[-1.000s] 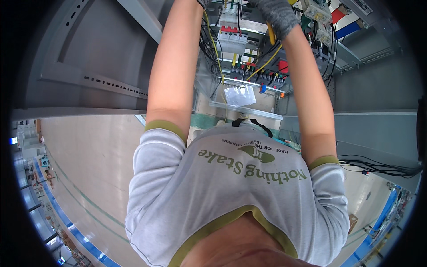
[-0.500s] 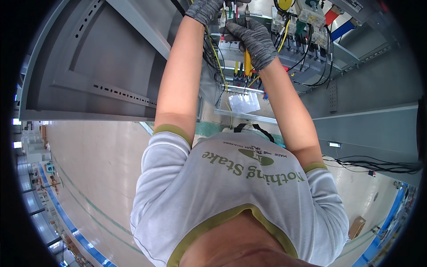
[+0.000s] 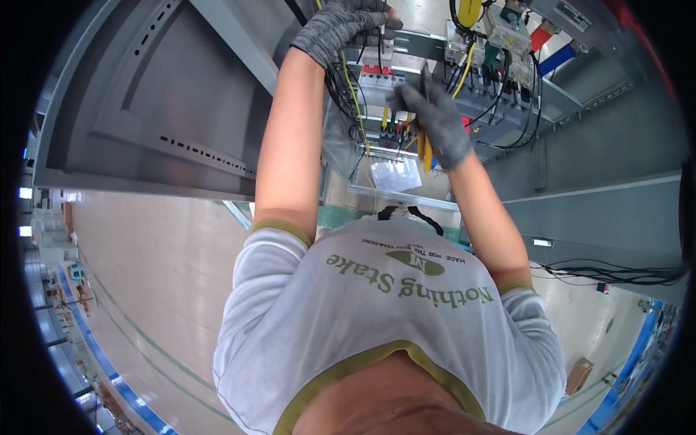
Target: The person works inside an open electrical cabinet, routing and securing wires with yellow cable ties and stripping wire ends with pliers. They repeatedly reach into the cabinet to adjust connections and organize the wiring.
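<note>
Both hands wear grey knitted gloves inside an open metal cabinet. At the top, my left hand (image 3: 337, 32) is closed around thin black wires (image 3: 380, 47), which hang down past its fingertips. Below them sits a white breaker with red parts (image 3: 377, 78). My right hand (image 3: 441, 125), slightly blurred, is closed on pliers with yellow-orange handles (image 3: 426, 151); their dark jaws point upward and touch no wire that I can see. Between and below the hands is a row of small terminals (image 3: 397, 134) with coloured wires.
Grey cabinet doors stand open at left (image 3: 181, 116) and right (image 3: 594, 210). Clear-covered electrical parts (image 3: 507, 36) and a yellow wire (image 3: 465, 69) are right of my right hand. A white sheet (image 3: 396, 175) lies low in the cabinet. Black cables (image 3: 616, 270) hang at right.
My right hand has moved down and to the right with the pliers, away from the wires by my left hand. My left hand has stayed at the top, shifting slightly.
</note>
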Action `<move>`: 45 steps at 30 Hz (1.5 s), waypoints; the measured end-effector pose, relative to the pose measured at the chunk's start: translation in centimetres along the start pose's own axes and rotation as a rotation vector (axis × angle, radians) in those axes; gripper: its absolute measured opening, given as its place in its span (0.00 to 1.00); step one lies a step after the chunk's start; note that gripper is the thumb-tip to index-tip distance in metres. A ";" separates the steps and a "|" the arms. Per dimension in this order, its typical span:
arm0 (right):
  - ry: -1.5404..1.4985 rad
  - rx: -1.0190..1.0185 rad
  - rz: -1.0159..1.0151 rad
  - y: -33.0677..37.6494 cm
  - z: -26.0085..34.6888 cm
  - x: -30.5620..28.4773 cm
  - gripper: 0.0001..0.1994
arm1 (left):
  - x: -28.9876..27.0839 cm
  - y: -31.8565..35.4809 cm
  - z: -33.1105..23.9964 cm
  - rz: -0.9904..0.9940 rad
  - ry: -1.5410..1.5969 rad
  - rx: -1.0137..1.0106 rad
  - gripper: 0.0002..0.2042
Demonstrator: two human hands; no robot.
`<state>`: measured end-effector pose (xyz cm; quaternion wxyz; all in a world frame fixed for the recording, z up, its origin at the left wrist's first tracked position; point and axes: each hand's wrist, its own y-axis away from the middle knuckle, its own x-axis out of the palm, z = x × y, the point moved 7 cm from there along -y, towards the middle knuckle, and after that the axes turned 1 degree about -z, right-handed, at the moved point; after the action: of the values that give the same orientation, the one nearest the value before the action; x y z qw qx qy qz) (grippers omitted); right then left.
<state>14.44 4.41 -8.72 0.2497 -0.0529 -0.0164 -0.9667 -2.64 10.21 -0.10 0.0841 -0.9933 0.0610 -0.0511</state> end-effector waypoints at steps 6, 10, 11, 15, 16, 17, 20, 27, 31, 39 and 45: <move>-0.406 0.464 0.441 13.6 -9.1 2.3 0.23 | -0.7 -0.1 -0.1 -0.013 -0.083 0.009 0.11; 0.004 0.399 0.386 13.3 -7.2 0.0 0.16 | -0.1 0.4 -0.9 -0.041 -0.086 -0.047 0.11; 0.125 0.345 0.372 12.1 -6.9 -1.0 0.15 | -0.2 0.4 -0.8 -0.038 -0.094 -0.055 0.11; 1.328 0.123 0.199 5.7 4.8 -3.3 0.18 | -0.6 0.0 -0.6 0.000 -0.111 -0.022 0.10; 1.393 0.075 0.151 4.4 7.4 -2.9 0.19 | -0.7 0.1 -0.6 0.009 -0.105 -0.002 0.11; 1.490 -0.018 0.142 3.0 8.8 -2.8 0.18 | -0.6 0.0 -0.5 0.031 -0.073 0.006 0.11; 1.804 -0.160 0.185 -0.6 10.2 -2.0 0.15 | -0.1 -0.3 -0.1 0.071 -0.004 -0.019 0.13; 1.939 -0.153 0.221 -2.5 9.6 0.0 0.14 | 0.2 0.8 -1.1 0.035 -0.047 -0.122 0.13; 1.918 -0.093 0.217 -2.6 10.0 0.4 0.14 | -0.4 0.3 -0.7 0.017 -0.074 -0.092 0.12; 1.915 -0.121 0.186 -3.2 10.2 0.6 0.14 | -0.5 0.5 -1.3 -0.007 -0.176 -0.065 0.12; 1.995 -0.124 0.198 -3.2 11.0 1.2 0.16 | -0.5 0.6 -1.4 -0.005 -0.165 -0.026 0.12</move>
<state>12.90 7.27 2.32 0.2256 0.7675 0.2551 -0.5432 -3.39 9.46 1.16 0.0758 -0.9953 0.0521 0.0317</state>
